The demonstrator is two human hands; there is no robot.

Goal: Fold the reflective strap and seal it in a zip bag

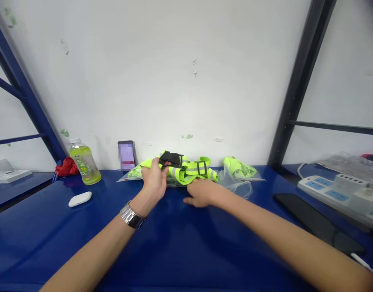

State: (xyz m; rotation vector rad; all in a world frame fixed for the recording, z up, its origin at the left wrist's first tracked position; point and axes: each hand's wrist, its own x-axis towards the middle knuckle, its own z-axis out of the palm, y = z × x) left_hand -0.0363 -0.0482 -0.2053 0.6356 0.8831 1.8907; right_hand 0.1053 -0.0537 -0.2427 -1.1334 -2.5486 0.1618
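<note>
A neon-yellow reflective belt (pixel 190 166) with grey stripes, a black buckle (pixel 171 158) and a black slider lies bunched near the wall. My left hand (pixel 154 178), with a metal-banded watch on the wrist, is closed on the belt's left part beside the buckle. Just below the slider, my right hand (pixel 201 192) reaches in against the belt's lower edge. Its thumb side points left, while most of its fingers are hidden, so its grip does not show. Behind my left hand lies a clear plastic bag (pixel 132 175) with more neon-yellow material in it.
Another bagged neon-yellow bundle (pixel 239 167) lies to the right on the blue table (pixel 174 251). A bottle (pixel 85 162), a white earbud case (pixel 80 199) and an upright phone (pixel 126 156) stand left. A dark phone (pixel 317 221) and power strip (pixel 329 188) are right.
</note>
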